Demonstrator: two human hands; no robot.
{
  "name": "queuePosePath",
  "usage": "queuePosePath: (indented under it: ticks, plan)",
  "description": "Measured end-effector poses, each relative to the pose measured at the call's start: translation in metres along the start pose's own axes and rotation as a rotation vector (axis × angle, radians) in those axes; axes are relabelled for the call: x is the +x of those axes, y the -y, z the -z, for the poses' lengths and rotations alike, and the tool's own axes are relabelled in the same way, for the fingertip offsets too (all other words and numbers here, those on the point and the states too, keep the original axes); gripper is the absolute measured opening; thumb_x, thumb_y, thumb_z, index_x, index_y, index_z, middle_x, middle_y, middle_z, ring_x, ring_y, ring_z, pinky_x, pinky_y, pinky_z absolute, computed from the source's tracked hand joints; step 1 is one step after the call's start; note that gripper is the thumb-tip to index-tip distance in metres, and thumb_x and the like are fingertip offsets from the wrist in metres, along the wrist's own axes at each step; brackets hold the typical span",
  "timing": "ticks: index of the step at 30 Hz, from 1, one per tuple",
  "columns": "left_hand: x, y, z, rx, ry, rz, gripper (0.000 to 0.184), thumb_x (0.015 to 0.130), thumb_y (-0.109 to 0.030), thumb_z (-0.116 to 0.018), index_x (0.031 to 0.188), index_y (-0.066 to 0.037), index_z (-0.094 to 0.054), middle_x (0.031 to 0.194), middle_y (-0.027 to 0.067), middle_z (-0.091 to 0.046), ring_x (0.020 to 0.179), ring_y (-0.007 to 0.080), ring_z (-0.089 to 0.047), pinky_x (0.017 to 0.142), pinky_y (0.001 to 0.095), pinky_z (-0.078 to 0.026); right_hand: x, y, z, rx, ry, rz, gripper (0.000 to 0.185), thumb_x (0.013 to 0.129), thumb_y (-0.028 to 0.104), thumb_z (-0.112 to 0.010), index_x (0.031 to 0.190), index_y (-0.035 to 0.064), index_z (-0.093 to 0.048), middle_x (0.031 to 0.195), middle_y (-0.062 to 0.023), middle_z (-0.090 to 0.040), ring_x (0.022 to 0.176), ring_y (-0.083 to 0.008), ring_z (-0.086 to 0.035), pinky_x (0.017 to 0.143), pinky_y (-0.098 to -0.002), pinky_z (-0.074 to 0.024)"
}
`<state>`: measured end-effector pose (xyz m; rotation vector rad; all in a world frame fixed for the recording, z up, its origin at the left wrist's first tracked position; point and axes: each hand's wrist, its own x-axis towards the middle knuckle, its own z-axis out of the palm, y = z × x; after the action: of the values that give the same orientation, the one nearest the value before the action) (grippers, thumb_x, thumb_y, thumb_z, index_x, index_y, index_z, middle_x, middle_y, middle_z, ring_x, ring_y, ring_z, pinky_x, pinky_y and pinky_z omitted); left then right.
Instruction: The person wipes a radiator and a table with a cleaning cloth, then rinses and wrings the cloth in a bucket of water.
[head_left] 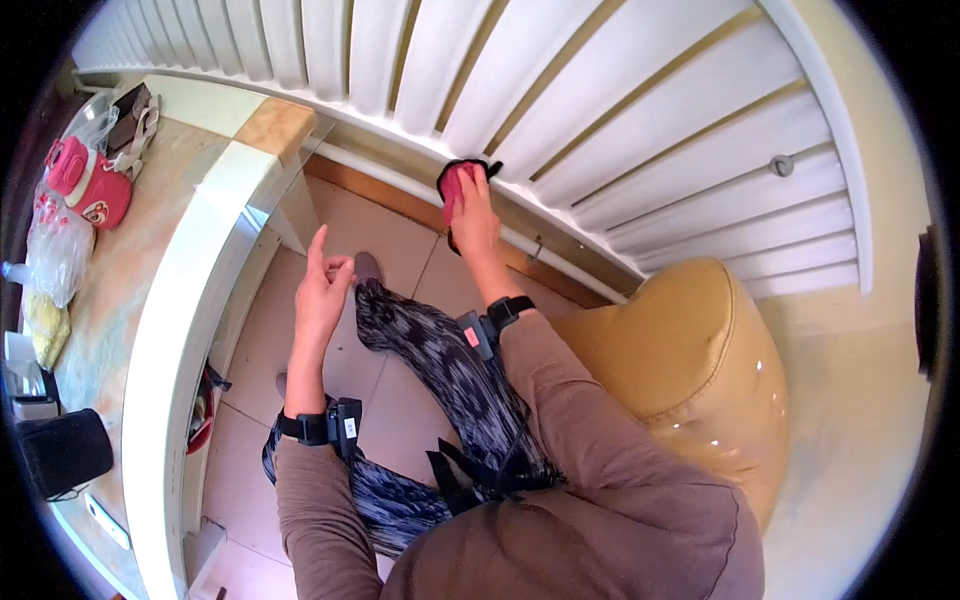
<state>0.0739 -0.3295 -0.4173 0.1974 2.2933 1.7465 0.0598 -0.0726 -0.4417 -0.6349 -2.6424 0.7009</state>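
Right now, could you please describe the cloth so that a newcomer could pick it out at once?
Start from the large white radiator and follow its lower edge to the right hand. The cloth is in that hand. Its pinkish-red middle and black border set it apart from the plain white pipe nearby.

Counter (175, 190) left, chair (650, 340) right, cloth (450, 188) at radiator (575, 85) ahead.

We see pink bottle (104, 194), clear plastic bag (58, 245) on marbled counter (165, 175); black case (65, 455) near slim white object (107, 520); tan padded seat (650, 340).
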Motion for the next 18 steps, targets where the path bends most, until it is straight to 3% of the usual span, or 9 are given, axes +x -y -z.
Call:
queuePosePath:
  ticks: [5,10,12,14,16,18]
  plan:
    - [-0.001,0.008,-0.004,0.002,0.045,-0.017,0.062,0.089,-0.015,-0.056,0.143,-0.014,-0.026,0.096,0.0072,-0.063,0.079,0.0131,-0.061,0.064,0.0238,-0.046,-0.004,0.024,0.003,0.022,0.032,-0.042,0.037,0.087,0.012,-0.047,0.124,0.0138,-0.049,0.145,-0.0067,-0.031,0.109,-0.0347,-0.053,0.089,-0.0432,-0.0445]
    - [-0.008,0.007,0.006,0.112,0.075,-0.046,0.063,0.088,-0.015,-0.057,0.143,-0.013,-0.025,0.092,0.0074,-0.064,0.079,0.0142,-0.062,0.069,0.0256,-0.048,-0.017,-0.026,0.026,-0.068,0.016,0.023,0.039,0.085,0.009,-0.045,0.124,0.0115,-0.049,0.145,-0.0075,-0.031,0.104,-0.0358,-0.056,0.087,-0.045,-0.0449]
    - [-0.013,0.008,0.011,0.16,0.073,-0.053,0.063,0.088,-0.015,-0.056,0.143,-0.013,-0.026,0.091,0.0075,-0.064,0.079,0.0147,-0.063,0.072,0.0267,-0.048,-0.028,-0.048,0.021,-0.091,-0.213,-0.032,0.04,0.085,0.007,-0.045,0.125,0.0108,-0.049,0.145,-0.0064,-0.031,0.104,-0.0352,-0.056,0.088,-0.0434,-0.0446]
    - [-0.017,0.001,0.017,0.206,0.069,-0.038,0.064,0.086,-0.019,-0.058,0.142,-0.014,-0.027,0.095,0.0114,-0.066,0.083,0.0232,-0.065,0.077,0.0341,-0.049,-0.035,-0.049,0.041,-0.102,-0.168,-0.093,0.041,0.084,0.007,-0.044,0.125,0.0099,-0.048,0.145,-0.0072,-0.031,0.107,-0.0353,-0.055,0.09,-0.0431,-0.0437]
    - [-0.022,0.0,0.02,0.209,0.079,-0.041,0.062,0.087,-0.018,-0.056,0.142,-0.014,-0.027,0.094,0.0101,-0.065,0.082,0.0201,-0.065,0.076,0.0315,-0.048,-0.041,-0.053,0.044,-0.116,-0.128,-0.155,0.041,0.084,0.006,-0.044,0.125,0.009,-0.048,0.145,-0.0079,-0.03,0.11,-0.0354,-0.053,0.091,-0.0428,-0.0429]
    - [-0.024,-0.003,0.024,0.204,0.068,-0.044,0.06,0.089,-0.017,-0.055,0.142,-0.013,-0.028,0.094,0.0087,-0.065,0.08,0.0169,-0.064,0.076,0.0289,-0.048,-0.038,-0.061,0.032,-0.124,-0.254,-0.122,0.043,0.083,0.006,-0.045,0.126,0.0081,-0.047,0.145,-0.0095,-0.03,0.112,-0.0358,-0.051,0.093,-0.0424,-0.0418]
